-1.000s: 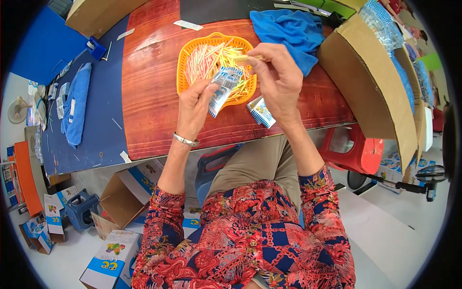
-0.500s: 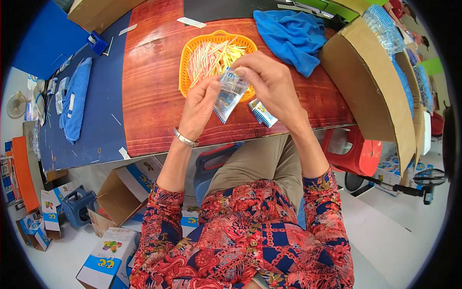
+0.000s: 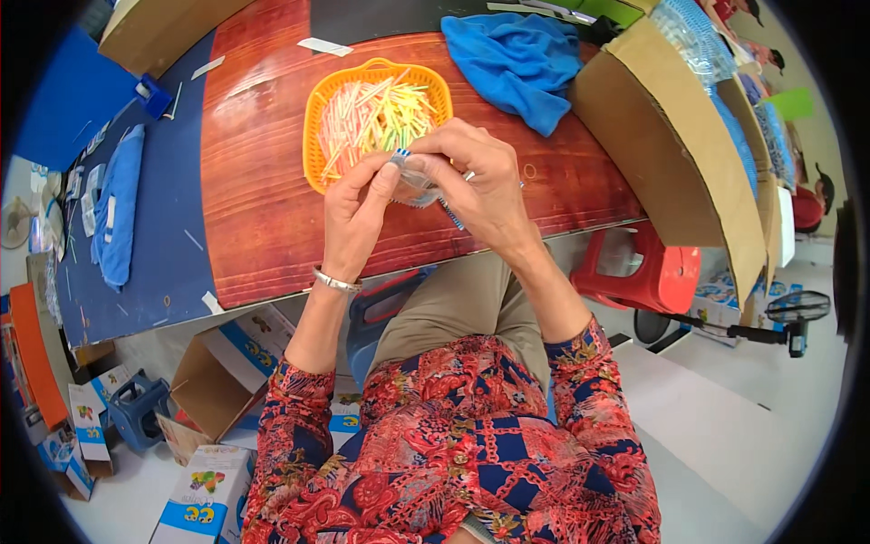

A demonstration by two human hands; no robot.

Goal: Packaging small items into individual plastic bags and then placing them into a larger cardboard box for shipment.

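A small clear plastic packet (image 3: 415, 189) with a blue-and-white striped end is held up between my two hands, just over the near edge of the table. My left hand (image 3: 355, 213) pinches one top corner between thumb and fingers. Close beside it, my right hand (image 3: 488, 189) grips the other side of the same top edge, and its fingers hide part of the packet. Right behind my hands stands an orange plastic basket (image 3: 314, 136) heaped with thin pink and yellow sticks (image 3: 376, 113). Another striped packet (image 3: 450, 216) lies on the table, mostly covered by my right hand.
A blue cloth (image 3: 517, 68) lies crumpled behind the basket, to the right. An open cardboard box (image 3: 662, 136) stands at the table's right end. Another blue cloth (image 3: 120, 213) lies at the left. Below are a red stool (image 3: 648, 272) and printed cartons (image 3: 207, 490).
My hands have come closer together, and both now pinch the packet's striped end at the top. Before, the packet hung slanted between them. The whole view has shifted slightly.
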